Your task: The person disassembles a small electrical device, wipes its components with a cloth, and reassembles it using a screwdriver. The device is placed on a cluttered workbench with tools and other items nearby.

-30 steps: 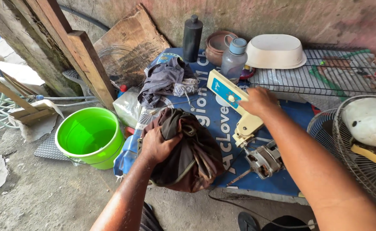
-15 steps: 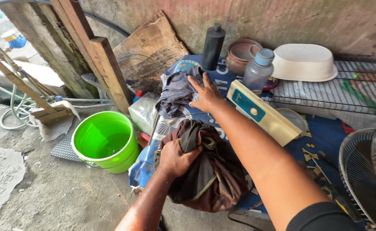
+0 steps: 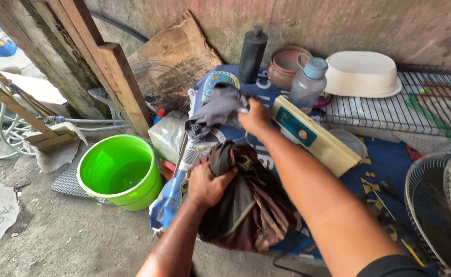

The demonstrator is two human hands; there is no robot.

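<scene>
- Head view — the left hand (image 3: 208,183) is curled tight on a bunched dark brown cloth (image 3: 246,205), which lies at the near edge of a blue printed sheet (image 3: 384,164).
- The right hand (image 3: 255,117) is closed around a crumpled grey rag (image 3: 216,110), lifting one end; the rag sits farther back on the same blue sheet, just beyond the brown cloth.
- Just beside the right hand lies a long cream box with a teal patch (image 3: 315,136), and the right arm crosses over it.
- Behind it stand a clear plastic bottle with a blue cap (image 3: 307,84), a tall black bottle (image 3: 252,54), a brown clay pot (image 3: 286,66) and a white oval tub (image 3: 361,74) turned upside down on a wire rack (image 3: 430,110).
- On the ground to the left sits a bright green round bucket (image 3: 120,172) — near the brown cloth, not touching it.
- Wooden planks (image 3: 107,66) lean on the wall, and a round wire fan guard (image 3: 441,210) shows at the right edge.
</scene>
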